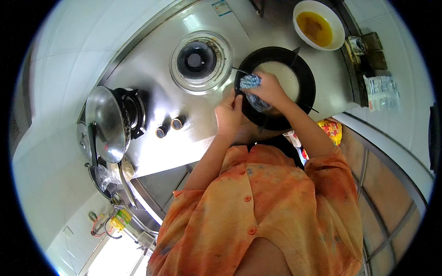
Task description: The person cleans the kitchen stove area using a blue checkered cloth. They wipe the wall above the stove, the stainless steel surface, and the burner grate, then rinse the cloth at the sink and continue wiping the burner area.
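Note:
A round black metal pan support (pixel 309 82) with thin prongs stands over the steel counter, its middle pale. My left hand (pixel 229 112) grips its left rim between thumb and fingers. In my right hand (pixel 271 88) is a bunched blue and white cloth (pixel 250 82), pressed against the inner left part of the black ring. Part of the cloth hangs below that hand over the dark metal. To the left of the ring lies a bare gas burner (pixel 196 61) in its round metal tray.
A white bowl of yellow-brown liquid (pixel 314 29) stands at the back right. Two stove knobs (pixel 178 122) are left of my left hand. At the far left, a wok (pixel 107 124) leans beside another burner (pixel 138 112). The steel counter (pixel 152 65) meets a tiled wall.

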Available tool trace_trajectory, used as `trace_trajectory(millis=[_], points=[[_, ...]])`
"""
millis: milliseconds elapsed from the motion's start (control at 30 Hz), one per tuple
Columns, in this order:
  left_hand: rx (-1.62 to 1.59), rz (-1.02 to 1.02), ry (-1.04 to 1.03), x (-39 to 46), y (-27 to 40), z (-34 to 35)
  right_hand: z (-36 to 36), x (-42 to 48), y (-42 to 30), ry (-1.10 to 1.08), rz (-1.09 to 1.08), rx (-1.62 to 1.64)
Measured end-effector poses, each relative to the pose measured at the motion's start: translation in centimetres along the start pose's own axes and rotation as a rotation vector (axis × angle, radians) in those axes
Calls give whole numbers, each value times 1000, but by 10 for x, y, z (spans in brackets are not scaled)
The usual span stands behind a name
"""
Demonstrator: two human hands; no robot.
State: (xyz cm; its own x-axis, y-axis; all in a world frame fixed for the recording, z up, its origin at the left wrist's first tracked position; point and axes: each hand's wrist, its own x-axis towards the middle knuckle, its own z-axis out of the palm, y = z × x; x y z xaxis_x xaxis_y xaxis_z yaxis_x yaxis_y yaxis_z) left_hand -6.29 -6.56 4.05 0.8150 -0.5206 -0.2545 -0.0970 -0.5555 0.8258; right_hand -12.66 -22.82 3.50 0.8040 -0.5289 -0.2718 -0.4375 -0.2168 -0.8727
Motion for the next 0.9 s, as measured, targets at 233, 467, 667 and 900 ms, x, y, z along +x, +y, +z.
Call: trace_trajectory(millis=[233, 467, 667, 900], points=[[42, 19, -110, 3, 7, -7, 9, 11, 17, 446, 84, 193], [-28, 299, -79, 37, 37, -11, -14, 10, 9, 142, -65, 45], [208, 511, -47, 60, 39, -8, -6, 19, 5, 363, 2, -33], [105, 318, -134, 43, 38, -4, 3, 27, 14, 795, 167, 97]])
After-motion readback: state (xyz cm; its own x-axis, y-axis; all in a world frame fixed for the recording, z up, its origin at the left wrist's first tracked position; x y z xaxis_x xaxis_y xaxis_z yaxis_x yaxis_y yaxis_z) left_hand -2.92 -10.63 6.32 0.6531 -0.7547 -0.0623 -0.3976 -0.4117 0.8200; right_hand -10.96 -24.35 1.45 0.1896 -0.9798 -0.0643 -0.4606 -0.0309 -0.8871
